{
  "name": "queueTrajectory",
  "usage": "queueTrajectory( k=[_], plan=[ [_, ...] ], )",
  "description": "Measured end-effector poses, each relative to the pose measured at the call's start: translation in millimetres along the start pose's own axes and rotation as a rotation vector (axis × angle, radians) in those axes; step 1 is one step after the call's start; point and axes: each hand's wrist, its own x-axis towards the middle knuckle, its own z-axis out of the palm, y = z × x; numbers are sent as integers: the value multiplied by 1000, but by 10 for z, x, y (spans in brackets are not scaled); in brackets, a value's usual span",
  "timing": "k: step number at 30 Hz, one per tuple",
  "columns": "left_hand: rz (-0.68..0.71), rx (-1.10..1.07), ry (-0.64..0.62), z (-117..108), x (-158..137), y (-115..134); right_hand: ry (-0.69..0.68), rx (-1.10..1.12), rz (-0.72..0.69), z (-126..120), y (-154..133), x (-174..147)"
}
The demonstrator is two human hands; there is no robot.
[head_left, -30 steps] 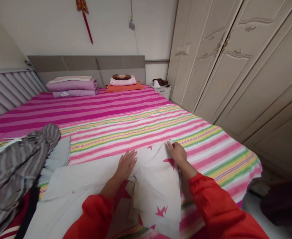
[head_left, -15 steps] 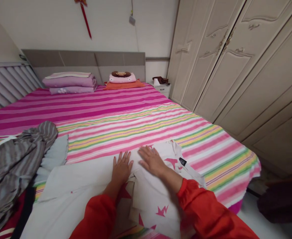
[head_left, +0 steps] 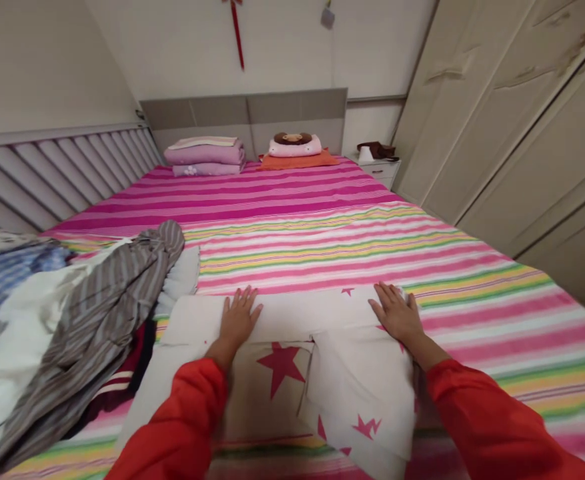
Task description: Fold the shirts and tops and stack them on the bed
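A white shirt with pink stars (head_left: 362, 373) lies on the striped bed, its far side folded over into a long band. My left hand (head_left: 239, 319) rests flat on the left part of that band, fingers spread. On the band's right end lies my right hand (head_left: 397, 313), also flat with its fingers apart. Between the two hands the cloth looks smooth. One sleeve-like piece with pink shapes is laid toward me over the right half, and a large pink star shows left of it. Neither hand grips the fabric.
At the left is a heap of clothes with a grey striped garment (head_left: 102, 313) and a blue checked one (head_left: 17, 267). Folded purple bedding (head_left: 205, 157) and a pink pillow (head_left: 295, 145) sit by the headboard (head_left: 297, 113). A wardrobe (head_left: 512, 133) stands at the right.
My right hand has slid right along the folded band to its end, away from my left hand. The shirt's right edge now appears folded in. The view has turned left.
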Motion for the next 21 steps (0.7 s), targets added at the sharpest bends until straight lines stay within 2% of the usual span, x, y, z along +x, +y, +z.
queueTrajectory(
  k=[3,5,7,9,11,12,13,16,18,21],
  plan=[
    [-156,22,6,-82,-123,-585,-2,38,3,32,5,16],
    [-194,15,13,-119,-172,-882,-12,58,5,31,19,59],
    [-209,-22,20,-147,-176,-1034,-20,173,25,0,42,120],
    [-271,-94,14,-169,-170,-1023,-25,338,57,-63,78,169],
    [-338,-199,36,-187,-223,-876,-25,455,86,-143,130,149],
    [-320,-268,75,-193,-286,-766,-10,481,80,-182,159,95],
    [-254,-345,128,-197,-376,-638,20,504,57,-216,191,6],
    [109,-543,253,-199,-748,-178,178,587,-110,-275,282,-446],
    [295,-574,228,-202,-989,164,255,571,-260,-278,336,-816],
    [518,-508,120,-204,-1188,639,257,462,-453,-249,393,-1263]
  ],
)
